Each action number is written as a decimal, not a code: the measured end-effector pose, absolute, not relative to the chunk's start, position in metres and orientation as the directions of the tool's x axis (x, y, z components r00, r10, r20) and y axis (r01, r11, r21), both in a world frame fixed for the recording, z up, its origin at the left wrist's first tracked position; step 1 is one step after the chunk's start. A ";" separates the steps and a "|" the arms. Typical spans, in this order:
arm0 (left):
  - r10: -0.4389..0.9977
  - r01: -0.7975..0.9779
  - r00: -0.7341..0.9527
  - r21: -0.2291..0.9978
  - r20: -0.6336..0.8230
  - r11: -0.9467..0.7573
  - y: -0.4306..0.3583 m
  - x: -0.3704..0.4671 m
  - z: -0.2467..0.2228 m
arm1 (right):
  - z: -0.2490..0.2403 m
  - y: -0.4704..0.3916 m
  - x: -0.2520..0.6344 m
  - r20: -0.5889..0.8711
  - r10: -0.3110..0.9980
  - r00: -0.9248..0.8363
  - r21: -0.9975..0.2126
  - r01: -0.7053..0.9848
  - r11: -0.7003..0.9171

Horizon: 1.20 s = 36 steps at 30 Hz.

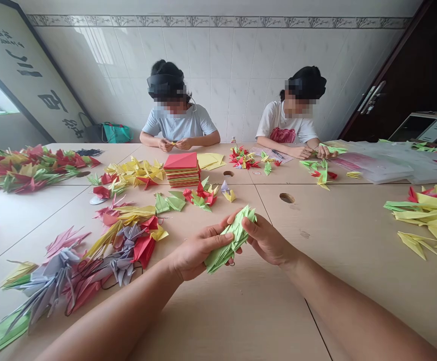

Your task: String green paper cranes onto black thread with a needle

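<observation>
Above the middle of the table, a bundle of light green folded paper cranes (228,245) lies between both hands, pressed flat together. My left hand (199,248) is closed around its lower left side, thumb on top. My right hand (265,235) grips its upper right end, with the thumb across the front; its other fingers are mostly hidden behind. Left of my left forearm lies a heap of folded paper in lilac (56,273), pink, red and yellow, with dark cord running through it.
A square paper stack (182,170) stands mid-table, with yellow folded pieces (137,170) beside it. Mixed-colour heaps lie at far left (30,165) and right (429,210). Two co-workers (180,118) (288,120) sit opposite, handling paper. The table has round holes (287,198).
</observation>
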<state>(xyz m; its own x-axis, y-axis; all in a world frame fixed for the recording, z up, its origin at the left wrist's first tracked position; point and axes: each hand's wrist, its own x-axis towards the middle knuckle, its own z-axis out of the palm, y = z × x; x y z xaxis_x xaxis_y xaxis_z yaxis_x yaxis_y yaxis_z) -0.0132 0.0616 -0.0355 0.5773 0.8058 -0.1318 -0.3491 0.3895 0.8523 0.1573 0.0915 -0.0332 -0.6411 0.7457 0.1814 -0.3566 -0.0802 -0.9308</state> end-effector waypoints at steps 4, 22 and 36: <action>0.810 -0.366 0.571 0.843 -0.130 0.394 0.062 -0.012 -0.036 | -0.035 0.091 0.157 0.185 0.757 -0.626 -0.937 -0.346 -0.057; 0.831 -0.369 0.526 0.833 -0.178 0.412 0.058 -0.009 -0.033 | -0.035 0.088 0.157 0.182 0.655 -0.734 -0.923 -0.357 -0.143; 0.932 -0.134 0.339 0.974 -0.130 0.185 0.057 -0.005 -0.031 | -0.036 0.091 0.154 0.131 0.748 -0.651 -0.938 -0.325 -0.119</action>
